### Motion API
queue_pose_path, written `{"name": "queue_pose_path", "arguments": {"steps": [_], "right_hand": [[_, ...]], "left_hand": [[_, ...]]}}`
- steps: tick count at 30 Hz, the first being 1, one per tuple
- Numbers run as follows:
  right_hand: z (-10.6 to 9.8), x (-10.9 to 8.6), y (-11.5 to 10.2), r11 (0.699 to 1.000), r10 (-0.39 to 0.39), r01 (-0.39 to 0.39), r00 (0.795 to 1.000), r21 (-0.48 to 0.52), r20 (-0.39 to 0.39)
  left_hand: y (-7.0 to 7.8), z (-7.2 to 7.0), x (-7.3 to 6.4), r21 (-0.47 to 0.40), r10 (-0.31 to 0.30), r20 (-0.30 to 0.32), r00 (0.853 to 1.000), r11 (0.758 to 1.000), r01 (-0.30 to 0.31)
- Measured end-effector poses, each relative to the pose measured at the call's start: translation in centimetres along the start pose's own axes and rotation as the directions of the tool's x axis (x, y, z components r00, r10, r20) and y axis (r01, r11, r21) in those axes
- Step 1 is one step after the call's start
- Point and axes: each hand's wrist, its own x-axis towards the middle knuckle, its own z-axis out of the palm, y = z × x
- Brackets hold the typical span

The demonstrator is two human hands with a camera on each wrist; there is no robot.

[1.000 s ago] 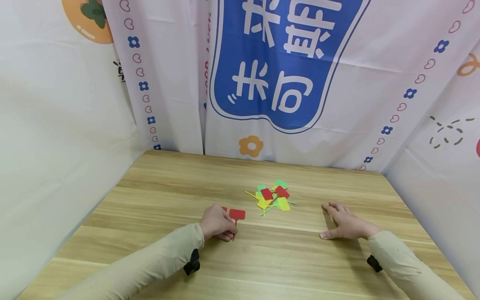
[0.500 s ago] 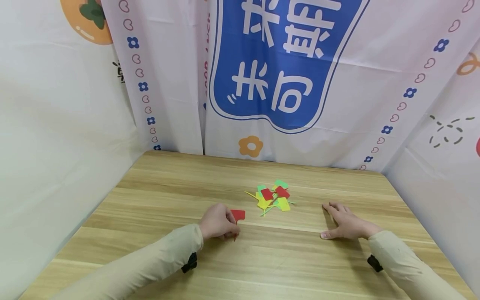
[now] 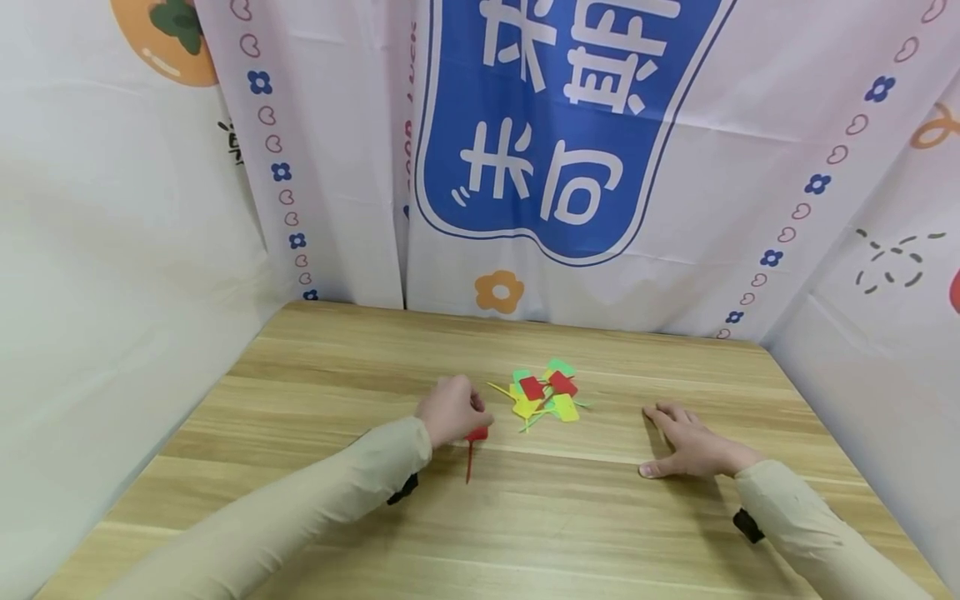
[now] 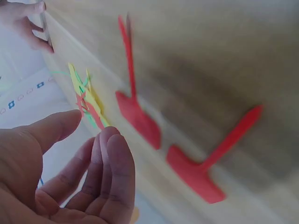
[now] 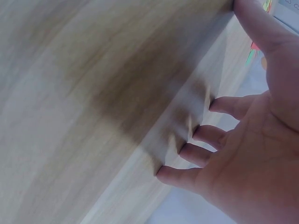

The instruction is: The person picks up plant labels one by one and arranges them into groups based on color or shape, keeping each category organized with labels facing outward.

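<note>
My left hand (image 3: 453, 408) hovers over a red T-shaped plant label (image 3: 477, 434), hiding part of its head in the head view. Nothing lies between its thumb and loosely bent fingers. In the left wrist view, two red labels lie side by side on the table: one (image 4: 138, 120) nearer the pile, the other (image 4: 196, 175) farther from it. Just beyond this hand is a loose pile of red, yellow (image 3: 566, 407) and green (image 3: 561, 367) labels. My right hand (image 3: 693, 446) rests its spread fingertips on the wood and holds nothing.
The wooden table (image 3: 570, 525) reaches back to a printed white cloth (image 3: 345, 217), with more cloth at both sides. A black strap (image 3: 747, 526) is on the right wrist, and another dark strap (image 3: 403, 489) shows under the left sleeve.
My left hand has moved away from the red label's stem, up and slightly right, to over the label's head. The right hand and the pile stay put.
</note>
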Motion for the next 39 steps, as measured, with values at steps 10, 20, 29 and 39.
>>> {"name": "queue_pose_path", "arguments": {"steps": [10, 20, 29, 39], "right_hand": [[0.0, 0.1, 0.0, 1.000, 0.003, -0.003, 1.000, 0.018, -0.001], [-0.1, 0.1, -0.1, 0.999, 0.011, -0.011, 1.000, 0.032, 0.005], [-0.2, 0.1, -0.3, 1.000, 0.012, -0.012, 1.000, 0.025, 0.007], [-0.3, 0.0, -0.3, 1.000, 0.012, -0.012, 1.000, 0.017, 0.017]], "left_hand": [[2.5, 1.0, 3.6, 0.231, 0.061, 0.026, 0.998, 0.971, -0.066], [3.8, 2.7, 6.9, 0.318, 0.025, 0.067, 0.997, 0.947, -0.045], [5.2, 4.5, 8.8, 0.408, -0.011, 0.037, 0.999, 0.913, -0.005], [5.4, 6.5, 9.8, 0.501, -0.032, 0.028, 0.999, 0.865, 0.014]]}}
